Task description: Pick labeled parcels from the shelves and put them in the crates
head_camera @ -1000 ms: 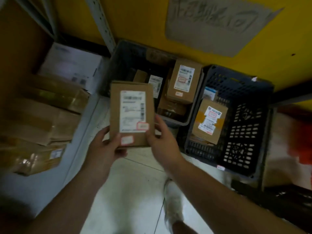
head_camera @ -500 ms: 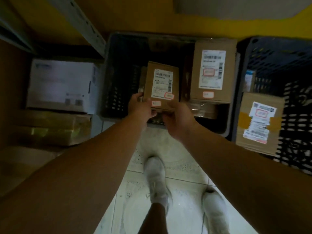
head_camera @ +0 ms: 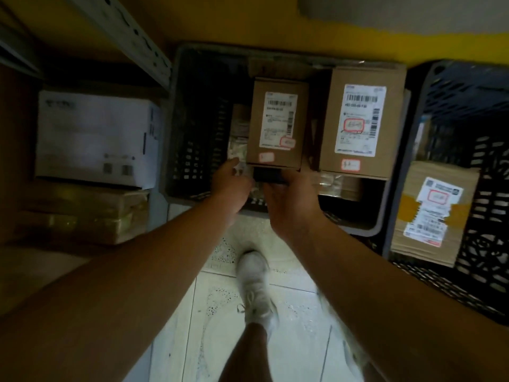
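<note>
- My view looks down past both forearms into a grey crate (head_camera: 176, 150) on the floor, against a yellow wall (head_camera: 248, 26).
- A small parcel (head_camera: 278, 128) lies label-up inside the grey crate, near its middle, on top of other contents.
- My left hand (head_camera: 230, 183) is at the parcel's lower left corner. The fingers look fairly straight, with the fingertips just beside the box edge. I cannot tell whether they touch it.
- My right hand (head_camera: 292, 199) is just below the parcel's near edge, back of the hand toward the camera. The fingers are hidden behind it, so I cannot tell whether it grips anything.
- A dark object (head_camera: 268, 175) sits under the parcel's near edge, between the hands. I cannot identify it.
- A larger parcel (head_camera: 360, 119) lies label-up in the same crate, just right of the small one.
- A black crate (head_camera: 484, 202) stands to the right, touching or nearly touching the grey one. It holds a taped parcel (head_camera: 429, 213) with a white label.
- On the left, a low shelf carries a white box (head_camera: 93, 136) and a tape-wrapped box (head_camera: 82, 213) nearer to me.
- A grey shelf upright (head_camera: 129, 34) runs diagonally at top left.
- A white shoe (head_camera: 254, 285) stands on the tiled floor (head_camera: 297, 340) between my arms.
</note>
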